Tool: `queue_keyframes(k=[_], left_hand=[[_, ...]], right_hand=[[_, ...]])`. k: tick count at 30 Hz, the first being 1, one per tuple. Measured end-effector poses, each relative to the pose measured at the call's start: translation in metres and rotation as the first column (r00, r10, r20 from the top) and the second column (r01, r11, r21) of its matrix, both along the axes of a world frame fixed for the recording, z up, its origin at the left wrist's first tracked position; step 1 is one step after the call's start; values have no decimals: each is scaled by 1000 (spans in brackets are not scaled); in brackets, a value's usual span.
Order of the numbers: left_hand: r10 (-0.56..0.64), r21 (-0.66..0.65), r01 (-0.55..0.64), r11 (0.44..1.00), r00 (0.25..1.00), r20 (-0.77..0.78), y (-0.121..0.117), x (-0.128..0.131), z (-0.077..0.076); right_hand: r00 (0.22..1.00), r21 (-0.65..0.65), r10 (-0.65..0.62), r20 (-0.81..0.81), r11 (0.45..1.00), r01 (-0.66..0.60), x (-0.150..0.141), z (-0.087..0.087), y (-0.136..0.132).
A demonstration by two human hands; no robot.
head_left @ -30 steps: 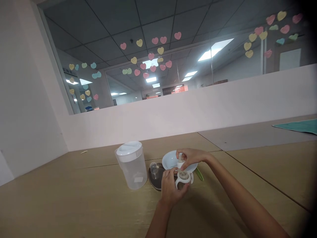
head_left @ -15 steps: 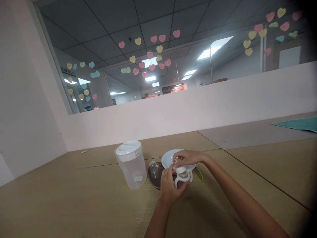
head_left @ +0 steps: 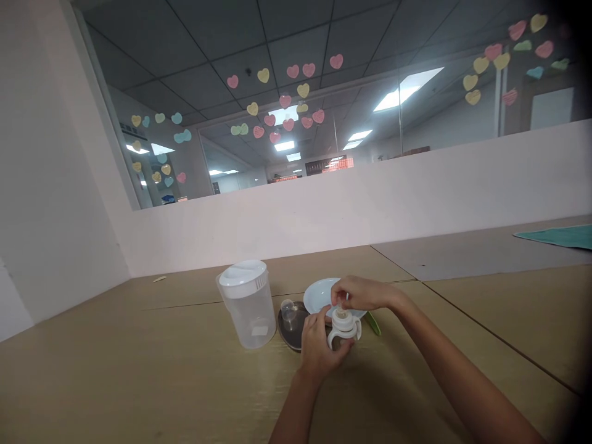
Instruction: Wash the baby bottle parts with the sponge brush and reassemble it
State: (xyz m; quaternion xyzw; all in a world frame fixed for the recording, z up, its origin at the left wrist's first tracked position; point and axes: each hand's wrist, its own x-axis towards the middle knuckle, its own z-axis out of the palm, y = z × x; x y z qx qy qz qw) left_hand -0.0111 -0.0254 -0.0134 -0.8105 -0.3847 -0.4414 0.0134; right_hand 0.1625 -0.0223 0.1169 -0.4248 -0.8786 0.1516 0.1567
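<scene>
A baby bottle (head_left: 343,322) with a white collar and two curved white handles stands upright in front of me. My left hand (head_left: 318,345) is wrapped round its left side, thumb low across the front. At the top of the bottle, my right hand (head_left: 361,293) pinches the clear nipple (head_left: 341,312), whose tip is hidden by the fingers. Just left of the bottle lies a dark round tray (head_left: 290,336), with a small clear plastic cup or cap (head_left: 287,311) on it. Behind my hands sits a pale blue-white bowl (head_left: 318,292).
A translucent pitcher (head_left: 252,314) with a white lid stands left of the tray. Something green and long (head_left: 372,324) lies right of the bottle. A teal cloth (head_left: 559,235) is at the far right of the table (head_left: 176,370). A low wall with a window rises behind.
My right hand has shifted from the collar area up to the nipple, so more of the white collar shows. My left hand keeps its hold on the bottle. The view has shifted slightly.
</scene>
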Motion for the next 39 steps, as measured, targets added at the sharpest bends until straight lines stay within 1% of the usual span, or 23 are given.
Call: queue_keyframes(k=[4,7,9,14,17,20,23,26,28,31,34,39], left_hand=[[4,15,-4,1000,1000,-4,0,0,0],[5,26,-5,1000,1000,1,0,0,-1],[4,19,-4,1000,1000,1,1,0,-1],[1,-17,-1,1000,1000,2,1,0,-2],[1,-21,-1,1000,1000,7,1,0,-1],[0,-21,0,1000,1000,3,1,0,-1],[-3,-17,3,1000,1000,1,2,0,-3],[-5,-12,5,1000,1000,6,3,-1,-4],[-11,-9,11,1000,1000,9,4,-1,-4],[-17,-7,17,1000,1000,8,4,0,-4],[-10,-11,10,1000,1000,4,4,0,-4],[11,-17,-10,1000,1000,18,4,-1,-5]], right_hand=[[998,-23,-61,-17,998,61,-4,1,0],[997,-54,-71,-31,996,69,-4,1,1],[998,-47,-46,-33,998,45,-3,0,2],[999,46,52,7,998,-52,0,-1,3],[998,50,57,22,997,-58,-1,0,3],[1000,35,4,9,999,-4,-2,0,1],[995,12,-98,17,995,98,-5,1,0],[974,62,-217,72,975,212,-9,0,0],[965,85,-248,87,967,241,-12,0,1],[962,91,-255,97,965,246,-14,-1,1],[961,143,-259,100,959,243,-13,-1,-1],[983,130,-152,98,982,139,-8,-3,-1]])
